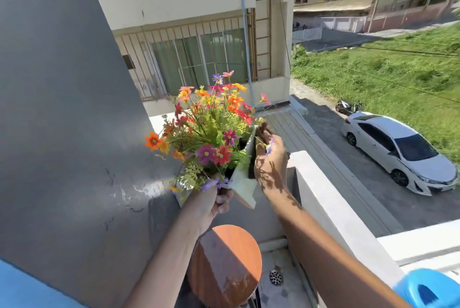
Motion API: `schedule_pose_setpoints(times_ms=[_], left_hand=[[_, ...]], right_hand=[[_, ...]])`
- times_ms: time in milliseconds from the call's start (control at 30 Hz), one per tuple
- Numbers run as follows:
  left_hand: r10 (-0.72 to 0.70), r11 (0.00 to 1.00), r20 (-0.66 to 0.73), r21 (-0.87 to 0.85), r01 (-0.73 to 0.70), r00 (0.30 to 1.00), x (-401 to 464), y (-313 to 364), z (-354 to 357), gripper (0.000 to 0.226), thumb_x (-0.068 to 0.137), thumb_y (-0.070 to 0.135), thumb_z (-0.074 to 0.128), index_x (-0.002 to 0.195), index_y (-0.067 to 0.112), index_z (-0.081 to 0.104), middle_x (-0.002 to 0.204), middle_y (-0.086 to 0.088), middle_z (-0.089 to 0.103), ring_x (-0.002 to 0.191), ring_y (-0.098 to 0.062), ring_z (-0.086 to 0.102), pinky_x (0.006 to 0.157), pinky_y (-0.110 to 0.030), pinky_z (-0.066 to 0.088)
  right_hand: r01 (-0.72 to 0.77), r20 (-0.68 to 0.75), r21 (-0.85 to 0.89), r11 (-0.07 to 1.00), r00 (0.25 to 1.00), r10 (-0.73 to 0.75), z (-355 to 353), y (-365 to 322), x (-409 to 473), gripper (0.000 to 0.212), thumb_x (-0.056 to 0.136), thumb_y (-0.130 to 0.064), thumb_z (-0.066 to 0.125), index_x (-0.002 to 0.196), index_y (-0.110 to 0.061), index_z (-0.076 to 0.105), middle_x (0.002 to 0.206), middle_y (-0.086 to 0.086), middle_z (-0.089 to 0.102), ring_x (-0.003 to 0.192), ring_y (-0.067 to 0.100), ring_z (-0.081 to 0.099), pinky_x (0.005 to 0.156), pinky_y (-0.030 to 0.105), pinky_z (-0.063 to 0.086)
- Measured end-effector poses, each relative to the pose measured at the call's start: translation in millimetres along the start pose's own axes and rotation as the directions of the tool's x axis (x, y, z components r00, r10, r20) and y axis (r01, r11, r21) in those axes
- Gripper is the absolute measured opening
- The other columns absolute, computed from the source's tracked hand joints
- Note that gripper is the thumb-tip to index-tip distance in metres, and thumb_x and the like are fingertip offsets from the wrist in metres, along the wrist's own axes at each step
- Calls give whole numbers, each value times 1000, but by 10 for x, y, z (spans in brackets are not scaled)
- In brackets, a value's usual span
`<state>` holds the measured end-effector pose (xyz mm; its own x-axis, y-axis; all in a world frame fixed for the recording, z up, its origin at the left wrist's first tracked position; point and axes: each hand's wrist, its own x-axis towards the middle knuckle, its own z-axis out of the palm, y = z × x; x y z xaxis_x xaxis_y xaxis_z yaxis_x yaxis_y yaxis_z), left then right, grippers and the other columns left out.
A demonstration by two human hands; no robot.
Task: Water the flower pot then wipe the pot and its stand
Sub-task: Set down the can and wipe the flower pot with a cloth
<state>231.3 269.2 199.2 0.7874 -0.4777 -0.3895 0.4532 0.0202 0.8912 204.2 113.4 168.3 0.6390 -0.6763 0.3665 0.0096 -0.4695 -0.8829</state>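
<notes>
We hold the flower pot (pixel 242 183) lifted clear above its round wooden stand (pixel 225 265), tilted leftward, likely so its sides can be reached. Our left hand (pixel 211 204) has fingers (pixel 224 199) curled under the base, bearing its weight; our right hand (pixel 270 163) presses what looks like a brown cloth (pixel 263 129) against the pot's wall.

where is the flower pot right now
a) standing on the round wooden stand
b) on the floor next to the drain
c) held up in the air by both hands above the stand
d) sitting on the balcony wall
c: the flower pot is lifted and tilted, with the left hand gripping it from below and the right hand against its side, while the round wooden stand below has nothing on its top.
</notes>
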Motion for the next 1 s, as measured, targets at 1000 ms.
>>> schedule_pose_setpoints(times_ms=[1000], left_hand=[[-22, 996, 61, -88, 27, 998, -21, 84, 19, 36, 99, 5, 31, 68, 9, 49, 50, -5, 51, 33, -6, 33, 29, -15, 23]], right_hand=[[-20, -206, 205, 978, 977, 64, 7, -73, 577, 31, 90, -19, 63, 117, -6, 69, 109, 10, 74, 96, 16, 67, 92, 35, 54]])
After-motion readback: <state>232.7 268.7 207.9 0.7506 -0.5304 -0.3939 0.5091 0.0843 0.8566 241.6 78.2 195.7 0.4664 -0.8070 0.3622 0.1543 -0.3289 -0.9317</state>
